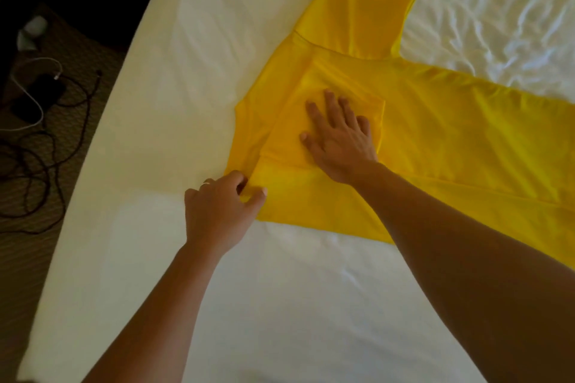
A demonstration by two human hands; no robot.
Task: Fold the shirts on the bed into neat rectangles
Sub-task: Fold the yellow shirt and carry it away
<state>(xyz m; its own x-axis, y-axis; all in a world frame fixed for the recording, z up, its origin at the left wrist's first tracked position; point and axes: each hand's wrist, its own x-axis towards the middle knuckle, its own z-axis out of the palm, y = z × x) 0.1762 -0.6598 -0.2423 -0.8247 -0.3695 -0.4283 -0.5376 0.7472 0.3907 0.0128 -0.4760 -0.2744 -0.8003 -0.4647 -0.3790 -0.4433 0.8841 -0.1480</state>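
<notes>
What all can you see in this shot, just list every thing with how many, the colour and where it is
T-shirt: one, yellow, spread on the bed, near sleeve folded in.
Bed sheet: one, white, covering the bed, wrinkled at upper right.
Cables: several, one white, the others dark, tangled on the floor at left.
Dark device: one, black, on the floor among the cables.
Ring: one, pale, on the left hand.
Left hand: one, pinching the shirt's near corner.
Right hand: one, flat, pressing the folded sleeve.
</notes>
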